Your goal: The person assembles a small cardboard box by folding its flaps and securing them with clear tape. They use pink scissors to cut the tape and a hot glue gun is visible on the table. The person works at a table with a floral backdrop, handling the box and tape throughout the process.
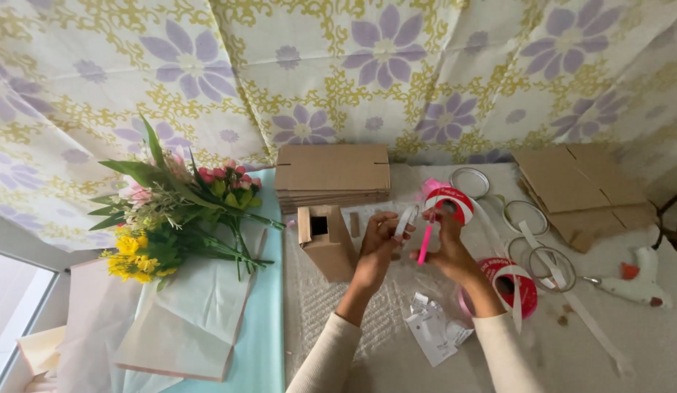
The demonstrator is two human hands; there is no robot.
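My left hand pinches the loose end of a white ribbon between thumb and fingers. My right hand grips a ribbon spool with a red-and-white face and a bright pink strip hanging below it. Both hands meet above the white textured table mat, just right of a small open cardboard box. A second red ribbon spool lies by my right wrist.
A stack of flat cardboard sits behind the box, more cardboard sheets at the right. A bouquet lies on paper at the left. Clear rings and white ribbon strips, a glue gun and plastic wrappers surround my arms.
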